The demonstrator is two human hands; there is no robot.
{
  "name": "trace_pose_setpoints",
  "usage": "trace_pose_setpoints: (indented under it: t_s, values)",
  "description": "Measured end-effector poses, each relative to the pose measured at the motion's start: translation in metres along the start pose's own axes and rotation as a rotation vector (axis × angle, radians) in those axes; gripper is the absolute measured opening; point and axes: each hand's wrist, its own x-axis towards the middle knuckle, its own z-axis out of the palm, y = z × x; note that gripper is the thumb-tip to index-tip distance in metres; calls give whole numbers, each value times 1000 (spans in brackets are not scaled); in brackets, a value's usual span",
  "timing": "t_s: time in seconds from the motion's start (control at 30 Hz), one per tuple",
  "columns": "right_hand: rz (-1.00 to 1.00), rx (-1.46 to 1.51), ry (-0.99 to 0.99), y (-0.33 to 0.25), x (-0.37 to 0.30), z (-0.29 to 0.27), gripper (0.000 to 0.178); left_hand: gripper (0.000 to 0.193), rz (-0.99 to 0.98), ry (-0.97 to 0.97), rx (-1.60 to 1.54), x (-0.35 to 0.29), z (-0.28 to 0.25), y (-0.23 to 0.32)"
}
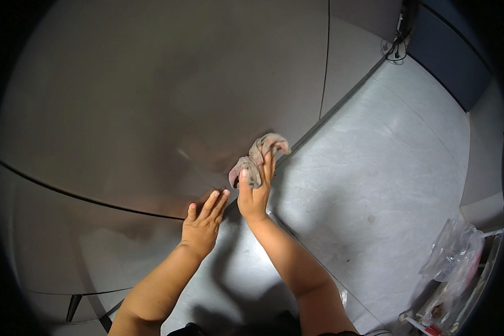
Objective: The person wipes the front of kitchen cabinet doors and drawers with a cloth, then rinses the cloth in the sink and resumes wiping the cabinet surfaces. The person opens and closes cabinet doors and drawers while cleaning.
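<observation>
A crumpled, stained light-grey cloth [267, 148] with pinkish patches is bunched under my right hand [256, 193]. The thumb and fingers press it against a large, smooth dark-grey panel [123, 101], close to the panel's edge. Just left of it, my left hand [203, 223] rests with fingers stretched out and apart. Its fingertips touch the panel near the same edge, beside a dark seam [89, 195], and nothing is in it. Part of the cloth is hidden behind my right fingers.
Pale grey floor [369, 168] lies to the right and below. Clear plastic bags [453, 252] hang on a rack at the lower right. Black cables [396, 50] dangle near the far corner, beside a dark blue panel [451, 53].
</observation>
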Motion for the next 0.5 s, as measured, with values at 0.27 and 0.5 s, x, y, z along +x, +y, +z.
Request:
trace_pose_setpoints:
  t_s: [0.27,0.5]
  values:
    - [-78,152,208,-35,180,-18,56,66,-16,152,-126,-4,-52,-21]
    - [452,27,193,72,45,-5,51,70,-83,290,-235,-10,-85,-40]
